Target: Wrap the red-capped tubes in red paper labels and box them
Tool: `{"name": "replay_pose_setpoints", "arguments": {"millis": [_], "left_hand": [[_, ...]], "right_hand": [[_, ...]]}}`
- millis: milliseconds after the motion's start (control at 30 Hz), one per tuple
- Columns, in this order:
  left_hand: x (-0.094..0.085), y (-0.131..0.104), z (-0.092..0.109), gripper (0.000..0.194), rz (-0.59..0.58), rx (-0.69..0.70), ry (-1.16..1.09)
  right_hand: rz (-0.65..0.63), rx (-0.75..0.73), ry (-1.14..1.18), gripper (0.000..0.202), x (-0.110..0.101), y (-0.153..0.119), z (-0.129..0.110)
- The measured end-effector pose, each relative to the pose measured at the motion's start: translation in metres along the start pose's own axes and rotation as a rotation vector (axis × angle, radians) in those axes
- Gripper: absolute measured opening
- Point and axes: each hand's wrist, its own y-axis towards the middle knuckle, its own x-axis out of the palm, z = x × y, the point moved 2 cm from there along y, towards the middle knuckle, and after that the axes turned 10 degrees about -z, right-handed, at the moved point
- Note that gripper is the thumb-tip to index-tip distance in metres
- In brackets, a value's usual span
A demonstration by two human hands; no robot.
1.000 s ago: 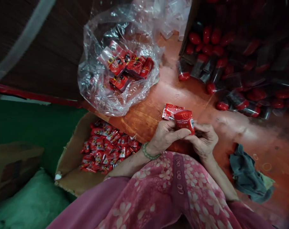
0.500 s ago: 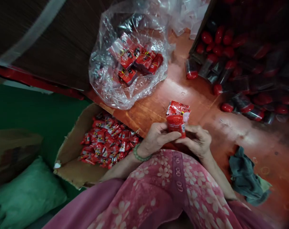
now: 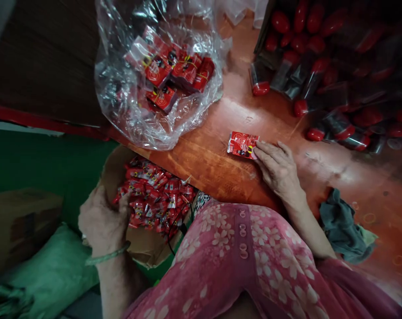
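Observation:
My left hand (image 3: 103,217), with a green bangle at the wrist, is over the left side of the cardboard box (image 3: 148,252) of small red wrapped packets (image 3: 157,190). Its thumb and fingers are apart, and no item shows between them. On the orange-brown table, my right hand (image 3: 277,166) lies with fingers stretched out, their tips touching the right edge of a flat red printed wrapper or small stack of them (image 3: 241,145).
A clear plastic bag (image 3: 187,119) with bundled red wrappers (image 3: 159,68) lies at the upper left of the table (image 3: 217,166). Red-capped clear containers (image 3: 338,124) crowd the upper right. A dark cloth (image 3: 342,226) rests at the right, and a green sack (image 3: 51,270) at the lower left.
My left hand has moved left from in front of my body to the box. The red packet both hands held is no longer between them. My right hand has moved forward onto the wrappers.

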Motion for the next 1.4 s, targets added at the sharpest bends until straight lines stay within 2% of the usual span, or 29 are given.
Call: {"name": "replay_pose_setpoints", "arguments": {"millis": [67,100,133,200,233,300,400,500,633,700,800,867,933,1067,1133,1200,1333,1400], "left_hand": [[0.02,0.025,0.036,0.056,0.219,-0.016,0.181],[0.037,0.041,0.058,0.055,0.212,0.038,0.172],[0.057,0.058,0.081,0.055,0.189,0.159,0.153],[0.098,0.091,0.122,0.058,0.021,0.429,0.153],[0.116,0.104,0.138,0.056,-0.018,0.527,0.167],[0.144,0.125,0.158,0.048,-0.093,0.662,0.192],[0.165,0.143,0.168,0.033,-0.152,0.75,0.267],[0.167,0.15,0.167,0.026,-0.128,0.793,0.323],[0.162,0.156,0.166,0.015,-0.048,0.793,0.321],[0.162,0.16,0.167,0.012,-0.04,0.762,0.307],[0.162,0.164,0.166,0.015,-0.093,0.697,0.237],[0.163,0.167,0.165,0.017,-0.147,0.661,0.186],[0.163,0.17,0.165,0.02,-0.204,0.636,0.156],[0.161,0.177,0.163,0.028,-0.296,0.609,0.128],[0.159,0.181,0.163,0.028,-0.319,0.6,0.106],[0.157,0.184,0.164,0.024,-0.296,0.575,0.078],[0.15,0.184,0.166,0.019,-0.163,0.514,-0.05],[0.147,0.182,0.168,0.017,-0.139,0.486,-0.161]], "right_hand": [[0.054,-0.028,-0.026,0.022,0.002,0.0,-0.001],[0.072,-0.04,-0.039,0.022,0.002,0.0,-0.002],[0.082,-0.048,-0.051,0.022,0.002,0.0,-0.002],[0.08,-0.052,-0.063,0.021,0.0,0.001,-0.004],[0.07,-0.056,-0.056,0.022,-0.001,0.002,-0.005],[0.048,-0.06,-0.029,0.023,-0.003,0.004,-0.007],[0.044,-0.062,-0.011,0.022,-0.007,0.007,-0.011],[0.018,-0.047,-0.017,0.023,-0.014,0.01,-0.013],[-0.135,0.012,0.136,0.019,-0.034,0.017,0.0],[-0.122,0.12,0.15,0.022,-0.048,0.023,0.016],[-0.104,0.347,-0.058,0.032,-0.064,0.039,0.046],[-0.154,0.437,-0.193,0.041,-0.064,0.051,0.065],[-0.188,0.451,-0.262,0.043,-0.058,0.061,0.081],[-0.082,0.447,-0.284,0.026,-0.044,0.068,0.103],[-0.022,0.425,-0.231,0.022,-0.043,0.067,0.105],[0.031,0.383,-0.119,0.024,-0.047,0.062,0.097],[0.123,0.306,0.265,0.028,-0.06,0.043,0.063],[0.113,0.319,0.461,0.03,-0.064,0.031,0.045]]}}
